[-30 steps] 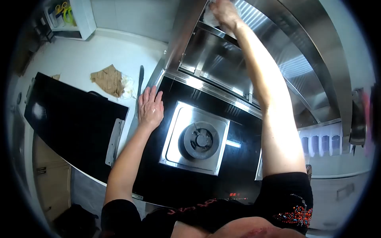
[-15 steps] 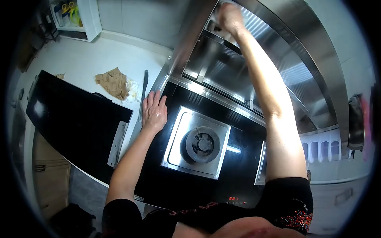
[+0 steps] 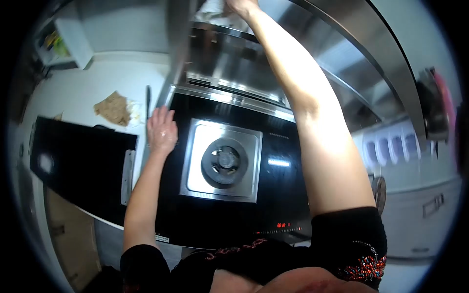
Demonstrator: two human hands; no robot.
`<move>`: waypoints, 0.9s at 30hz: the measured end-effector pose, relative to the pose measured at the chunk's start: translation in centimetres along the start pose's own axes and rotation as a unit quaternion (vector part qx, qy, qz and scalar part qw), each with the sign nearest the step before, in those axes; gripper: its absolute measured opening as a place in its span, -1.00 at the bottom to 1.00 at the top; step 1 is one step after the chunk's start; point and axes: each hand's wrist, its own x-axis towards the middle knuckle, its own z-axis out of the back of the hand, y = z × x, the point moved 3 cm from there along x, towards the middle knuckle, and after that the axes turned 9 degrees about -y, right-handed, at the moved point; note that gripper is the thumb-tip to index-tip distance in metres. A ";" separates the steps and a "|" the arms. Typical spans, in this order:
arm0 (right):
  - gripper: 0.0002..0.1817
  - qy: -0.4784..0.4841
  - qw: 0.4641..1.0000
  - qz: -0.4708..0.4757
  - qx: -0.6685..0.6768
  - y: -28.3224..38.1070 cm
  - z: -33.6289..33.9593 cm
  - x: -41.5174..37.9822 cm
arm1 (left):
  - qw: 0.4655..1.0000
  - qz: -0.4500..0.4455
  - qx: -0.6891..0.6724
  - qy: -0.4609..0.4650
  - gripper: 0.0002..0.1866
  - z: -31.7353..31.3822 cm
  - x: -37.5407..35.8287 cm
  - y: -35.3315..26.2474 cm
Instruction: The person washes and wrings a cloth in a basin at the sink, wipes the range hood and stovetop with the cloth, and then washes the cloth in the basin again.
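Note:
My left hand (image 3: 162,132) rests flat, fingers spread, on the left edge of the black glass cooktop (image 3: 215,219). Just beyond its fingertips lies a dark, slim knife-like tool (image 3: 148,100) on the counter. At the top edge of the view my right hand (image 3: 243,6), partly cut off, reaches up into the stainless steel range hood (image 3: 227,58). Bunched white cloth (image 3: 213,10) shows beside its fingers, held against the metal. A round burner (image 3: 209,166) sits in a square steel plate (image 3: 249,171) below my arms.
A black panel (image 3: 83,166) with a metal bracket lies on the white counter (image 3: 83,80) at left. Behind it are a crumpled brown cloth or paper (image 3: 113,108) and a white shelf unit (image 3: 78,39). A pan (image 3: 435,107) hangs at right near a white rack (image 3: 393,146).
The camera view has shifted, so the cooktop sits further left. My right hand has moved leftward and up along the hood with the white cloth. My left hand stays on the cooktop edge.

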 end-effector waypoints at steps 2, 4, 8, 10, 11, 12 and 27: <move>-0.72 -0.045 0.998 -0.030 0.033 -3.4 2.2 -2.0 | 1.000 0.004 0.027 0.005 -0.60 0.1 -0.1 -0.3; -0.71 -0.088 0.993 -0.055 0.047 -7.4 5.4 -3.7 | 1.000 0.000 0.023 0.002 -0.61 0.1 -0.1 -0.2; -0.69 -0.148 0.982 -0.108 0.044 -17.6 11.6 -9.0 | 0.999 -0.024 0.037 -0.014 -0.61 0.1 -0.2 -0.3; -0.68 -0.173 0.976 -0.130 0.037 -22.7 14.7 -11.6 | 0.998 -0.034 0.038 -0.020 -0.61 0.0 -0.3 -0.3; -0.68 -0.187 0.972 -0.139 0.030 -25.5 16.3 -13.1 | 0.998 -0.035 0.049 -0.015 -0.62 0.2 -0.3 -0.7; -0.68 -0.195 0.967 -0.159 0.038 -28.1 18.1 -14.5 | 0.998 -0.035 0.044 -0.012 -0.61 0.2 -0.2 -0.8; -0.67 0.158 0.891 -0.173 -0.390 -43.5 34.9 -24.8 | 0.995 -0.053 0.081 -0.019 -0.61 0.4 -0.4 -1.6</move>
